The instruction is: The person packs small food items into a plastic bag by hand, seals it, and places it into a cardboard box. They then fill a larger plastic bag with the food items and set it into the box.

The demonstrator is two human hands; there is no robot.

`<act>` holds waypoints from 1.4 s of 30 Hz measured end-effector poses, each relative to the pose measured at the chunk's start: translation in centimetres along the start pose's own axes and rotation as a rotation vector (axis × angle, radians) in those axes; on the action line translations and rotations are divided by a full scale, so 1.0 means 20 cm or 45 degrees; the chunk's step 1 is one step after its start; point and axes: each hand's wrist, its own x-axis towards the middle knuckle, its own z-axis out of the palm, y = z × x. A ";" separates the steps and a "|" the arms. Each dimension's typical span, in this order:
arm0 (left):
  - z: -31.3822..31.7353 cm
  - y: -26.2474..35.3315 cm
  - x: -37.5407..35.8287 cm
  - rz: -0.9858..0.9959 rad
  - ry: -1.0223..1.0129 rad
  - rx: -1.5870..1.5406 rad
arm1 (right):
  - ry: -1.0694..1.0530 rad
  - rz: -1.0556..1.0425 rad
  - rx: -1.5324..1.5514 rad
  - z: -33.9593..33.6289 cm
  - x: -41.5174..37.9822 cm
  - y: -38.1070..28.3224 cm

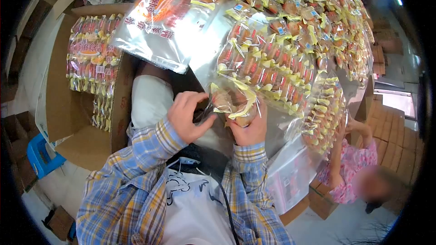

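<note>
Yellow-edged wrapped snack packets (229, 102) are in my right hand (251, 127), whose fingers are wrapped round them near the table's front edge. My left hand (188, 115) is just left of them, thumb and fingers apart, at the edge of a clear plastic bag. Beyond my hands, a clear bag filled with rows of packets (268, 70) lies on the metal table (210, 47). A stack of printed clear bags (159, 22) lies at the table's left corner.
An open cardboard box (81, 145) with filled bags (93, 56) stands at left, beside a blue stool (42, 156). Loose packets (313, 13) are heaped at the back. A person in pink (349, 168) is at right, near more rows of packets (323, 113) and stacked cartons (395, 131).
</note>
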 end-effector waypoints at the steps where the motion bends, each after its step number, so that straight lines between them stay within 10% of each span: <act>1: -0.01 0.01 -0.03 0.082 0.071 0.096 | -0.005 0.022 0.033 0.00 0.00 0.00; 3: -0.04 0.06 -0.09 0.133 0.012 0.137 | -0.013 0.070 0.050 0.00 -0.03 0.01; 7: 0.01 0.18 -0.11 -0.525 -0.191 -0.149 | -0.155 0.018 0.191 -0.02 -0.04 0.05; 24: 0.02 0.07 -0.04 0.013 0.087 0.238 | -0.010 0.109 0.342 0.00 -0.09 0.21; 28: 0.02 0.08 -0.06 0.038 0.054 0.330 | 0.305 0.455 0.969 0.01 -0.09 0.43; 33: 0.05 0.11 -0.03 -0.025 0.056 0.425 | 0.409 -0.379 -0.381 -0.11 -0.02 0.42; 42: 0.12 0.11 -0.01 0.051 -0.006 0.426 | 0.225 -0.362 -0.185 0.01 -0.17 0.21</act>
